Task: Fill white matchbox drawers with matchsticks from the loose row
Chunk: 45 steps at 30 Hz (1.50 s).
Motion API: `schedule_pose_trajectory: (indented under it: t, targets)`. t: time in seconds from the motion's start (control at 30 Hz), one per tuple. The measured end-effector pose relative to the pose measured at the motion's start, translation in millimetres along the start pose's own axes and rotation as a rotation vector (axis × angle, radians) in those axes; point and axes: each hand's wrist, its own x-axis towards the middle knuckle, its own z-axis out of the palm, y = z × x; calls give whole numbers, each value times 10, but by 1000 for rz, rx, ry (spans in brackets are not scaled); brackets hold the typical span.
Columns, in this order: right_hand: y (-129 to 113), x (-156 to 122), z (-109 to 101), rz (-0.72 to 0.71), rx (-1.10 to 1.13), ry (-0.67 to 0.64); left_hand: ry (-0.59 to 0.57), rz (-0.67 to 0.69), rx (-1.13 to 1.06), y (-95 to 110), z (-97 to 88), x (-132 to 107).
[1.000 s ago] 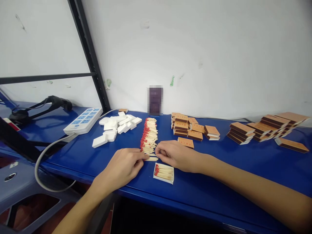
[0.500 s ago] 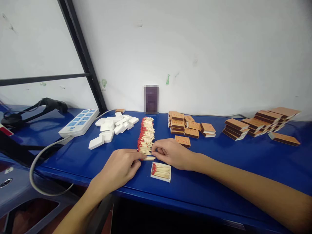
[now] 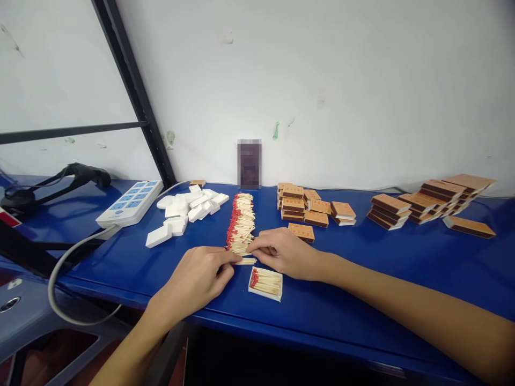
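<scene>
A long pile of red-headed matches [image 3: 242, 220] runs away from me on the blue table, heads to the left. My left hand [image 3: 203, 273] rests its stretched index finger on the head side of a few matches [image 3: 248, 261] set apart at the pile's near end. Its thumb is held away from that finger. From the other side, my right hand [image 3: 289, 253] pinches at the plain ends of matches at the pile's near edge; how many is hidden. Just below lies an open white matchbox tray [image 3: 265, 295] partly filled with matches, touched by neither hand.
White matchbox trays [image 3: 177, 209] are heaped left of the pile. Orange-brown matchboxes [image 3: 293, 205] stand in stacks to the right, with more stacks [image 3: 426, 201] farther right. A white power strip [image 3: 131, 202] with its cable lies at the left. Behind the table [image 3: 362, 279] is a wall.
My right hand's fingertips have shifted slightly left onto the match ends. The left hand stays nearly still, and the tray has not moved.
</scene>
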Motion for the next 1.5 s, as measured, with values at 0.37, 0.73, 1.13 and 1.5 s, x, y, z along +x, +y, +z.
schedule_pose_trajectory:
  t: [0.37,0.73,1.13,1.5]
  targets:
    - [17,-1,-4,41,-19,-4,-3,8,8,-22,13,5]
    - [0,15,-15,85,15,-8,3,25,14,-18,20,10]
    - [-28,30,-46,144,39,-48,12,22,-3,19,-9,5]
    - [-46,32,-42,168,45,-47,47,-25,42,27,10,5]
